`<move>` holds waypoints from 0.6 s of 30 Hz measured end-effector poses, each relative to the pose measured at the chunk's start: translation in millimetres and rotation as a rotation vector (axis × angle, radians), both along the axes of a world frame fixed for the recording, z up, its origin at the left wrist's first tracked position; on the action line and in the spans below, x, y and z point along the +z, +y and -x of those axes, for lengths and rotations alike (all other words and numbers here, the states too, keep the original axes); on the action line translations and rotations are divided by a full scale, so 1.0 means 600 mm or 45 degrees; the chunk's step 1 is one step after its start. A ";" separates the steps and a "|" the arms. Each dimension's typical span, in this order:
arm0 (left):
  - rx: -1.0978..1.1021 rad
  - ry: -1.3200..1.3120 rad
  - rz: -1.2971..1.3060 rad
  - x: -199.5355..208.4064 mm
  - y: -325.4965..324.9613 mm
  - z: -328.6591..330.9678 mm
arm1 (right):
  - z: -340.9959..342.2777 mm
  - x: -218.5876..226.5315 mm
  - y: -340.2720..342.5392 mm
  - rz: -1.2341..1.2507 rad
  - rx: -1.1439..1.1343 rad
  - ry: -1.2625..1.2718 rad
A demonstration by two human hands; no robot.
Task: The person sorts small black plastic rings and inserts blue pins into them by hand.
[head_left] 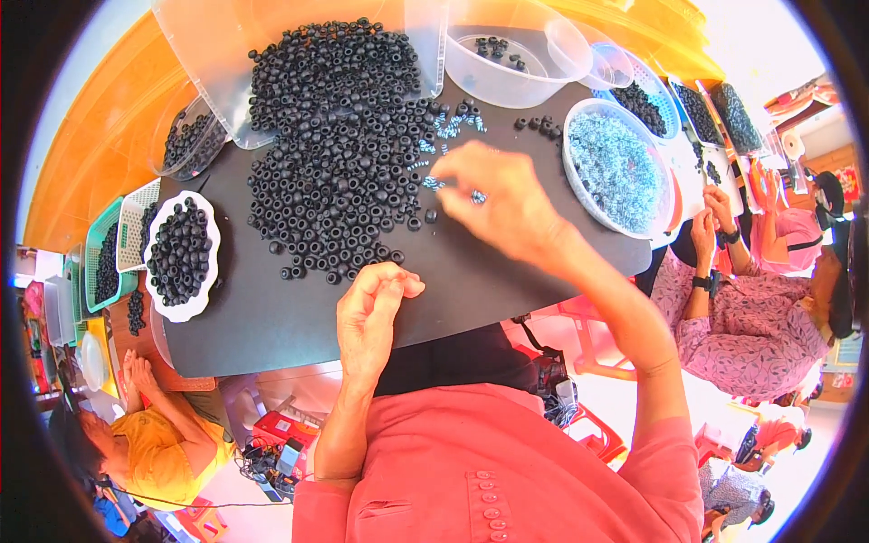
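Near the table's front edge, my left hand (pixel 369 312) is closed, thumb pressed against curled fingers; anything inside is hidden. My right hand (pixel 511 201) reaches over the table with thumb and forefinger stretched out and apart. Between their tips lies a small blue-and-white striped coil-like piece (pixel 433 183); whether they touch it I cannot tell. Another striped piece (pixel 478 196) lies by the palm, and several more (pixel 447 127) are scattered beyond. Left of my right hand spreads a large heap of round black pieces with holes, like beads (pixel 335 172). A single black bead (pixel 431 216) sits at its edge.
A clear tipped tub (pixel 213 68) holds the back of the heap. At right stand a bowl of pale blue pieces (pixel 615 172) and a clear tub (pixel 507 86). A white scalloped dish (pixel 211 237) of beads stands left. People sit on both sides, one in yellow (pixel 176 452).
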State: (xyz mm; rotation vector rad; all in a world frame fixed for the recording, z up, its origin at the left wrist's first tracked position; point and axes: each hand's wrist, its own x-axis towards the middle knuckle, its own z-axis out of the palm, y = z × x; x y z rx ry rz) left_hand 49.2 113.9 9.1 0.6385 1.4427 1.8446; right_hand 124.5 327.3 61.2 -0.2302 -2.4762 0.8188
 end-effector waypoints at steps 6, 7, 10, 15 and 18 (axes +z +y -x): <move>-0.014 0.054 -0.007 0.002 0.003 -0.002 | -0.013 -0.062 -0.055 -0.075 -0.044 -0.021; -0.015 0.045 -0.014 0.001 0.002 -0.002 | -0.014 -0.068 -0.059 -0.075 -0.086 0.020; 0.007 0.037 0.001 0.004 0.002 -0.006 | -0.020 -0.066 -0.073 0.167 -0.097 0.019; -0.035 -0.101 -0.053 0.007 0.006 -0.007 | -0.026 -0.057 -0.101 0.508 0.008 0.201; -0.020 -0.291 -0.184 0.009 0.017 -0.011 | -0.030 -0.062 -0.112 0.799 0.134 0.258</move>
